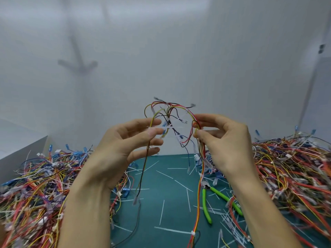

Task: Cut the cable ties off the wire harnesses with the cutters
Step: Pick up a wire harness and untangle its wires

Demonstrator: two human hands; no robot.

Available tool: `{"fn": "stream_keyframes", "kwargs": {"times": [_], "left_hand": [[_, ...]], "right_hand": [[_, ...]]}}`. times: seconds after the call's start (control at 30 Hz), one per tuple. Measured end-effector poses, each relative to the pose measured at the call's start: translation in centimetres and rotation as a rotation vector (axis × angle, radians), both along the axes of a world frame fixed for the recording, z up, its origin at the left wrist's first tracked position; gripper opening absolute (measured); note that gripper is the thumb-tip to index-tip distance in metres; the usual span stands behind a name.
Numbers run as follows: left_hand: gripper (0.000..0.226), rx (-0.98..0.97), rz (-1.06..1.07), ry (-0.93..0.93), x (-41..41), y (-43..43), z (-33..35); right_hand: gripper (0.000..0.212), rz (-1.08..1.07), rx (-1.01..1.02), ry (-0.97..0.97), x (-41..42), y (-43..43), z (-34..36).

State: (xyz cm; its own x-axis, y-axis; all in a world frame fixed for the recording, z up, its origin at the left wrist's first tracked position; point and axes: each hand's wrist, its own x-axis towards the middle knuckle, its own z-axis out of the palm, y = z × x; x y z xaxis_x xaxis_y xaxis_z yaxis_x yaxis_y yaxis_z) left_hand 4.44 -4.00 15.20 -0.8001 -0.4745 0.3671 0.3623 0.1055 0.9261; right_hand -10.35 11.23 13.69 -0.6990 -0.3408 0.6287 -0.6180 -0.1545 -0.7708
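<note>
I hold a wire harness [172, 111] of red, yellow and black wires up in front of me, above the green mat. My left hand [125, 147] pinches its left strands between thumb and fingertips. My right hand [223, 140] pinches the red and yellow bundle on the right side. White cable ties [169, 125] wrap the harness between my hands. Loose wire ends hang down to the mat. The cutters [213, 196], with bright green handles, lie on the mat below my right hand, untouched.
A green cutting mat [166, 199] is strewn with cut white tie pieces. Big heaps of coloured wire harnesses lie at the left [35, 190] and the right [293, 172]. A white wall stands close behind; a grey box edge [23, 149] is at far left.
</note>
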Motion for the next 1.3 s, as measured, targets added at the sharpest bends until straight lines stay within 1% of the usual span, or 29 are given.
{"fn": "stream_keyframes", "kwargs": {"times": [0.1,0.3,0.4,0.5,0.63,0.7,0.77,0.8,0.87,0.9,0.93,1.0,1.1,1.2,1.3], "left_hand": [[0.041,-0.028,0.026,-0.048,-0.3,0.4,0.0],[0.034,-0.046,0.111,-0.054,-1.0,0.8,-0.2],[0.029,-0.048,0.112,-0.051,-1.0,0.8,-0.2],[0.017,-0.050,0.150,-0.041,-1.0,0.6,-0.2],[0.015,-0.034,0.252,-0.029,-1.0,0.0,-0.4],[0.013,-0.032,0.303,-0.060,-1.2,-0.3,-0.6],[0.015,-0.046,0.396,-0.160,-1.5,-0.5,-1.1],[0.022,-0.123,0.474,-0.263,-1.7,-0.8,-1.5],[0.044,-0.421,0.614,-0.553,-1.9,-1.3,-2.1],[0.052,-0.541,0.637,-0.671,-1.9,-1.3,-2.2],[0.056,-0.598,0.615,-0.740,-1.9,-1.2,-2.1],[0.057,-0.603,0.471,-0.760,-2.1,-0.8,-2.1],[0.050,-0.539,0.249,-0.623,-2.9,0.6,-1.9],[0.041,-0.466,0.094,-0.493,-3.6,2.0,-1.4],[0.025,-0.543,-0.042,-0.460,-4.2,2.7,-1.4]], "right_hand": [[0.034,0.008,-0.019,-0.022,-0.1,-0.3,-0.2],[0.036,0.087,-0.114,-0.117,-0.9,-0.3,-0.5],[0.035,0.139,-0.165,-0.159,-1.1,-0.2,-0.4],[0.035,0.198,-0.208,-0.229,-1.1,0.0,-0.2],[0.031,0.271,-0.262,-0.332,-1.0,0.4,0.1],[0.031,0.282,-0.279,-0.352,-1.0,0.6,0.3],[0.031,0.292,-0.279,-0.355,-0.9,0.6,0.3],[0.031,0.299,-0.277,-0.355,-0.9,0.6,0.3],[0.031,0.307,-0.274,-0.353,-0.9,0.5,0.3],[0.031,0.305,-0.270,-0.351,-0.9,0.5,0.2],[0.031,0.303,-0.266,-0.349,-0.9,0.5,0.2],[0.032,0.304,-0.260,-0.347,-1.0,0.4,0.0],[0.033,0.300,-0.253,-0.339,-0.9,0.2,-0.2],[0.033,0.313,-0.257,-0.344,-0.8,0.1,-0.2],[0.033,0.342,-0.286,-0.376,-0.7,0.1,-0.1]]}}
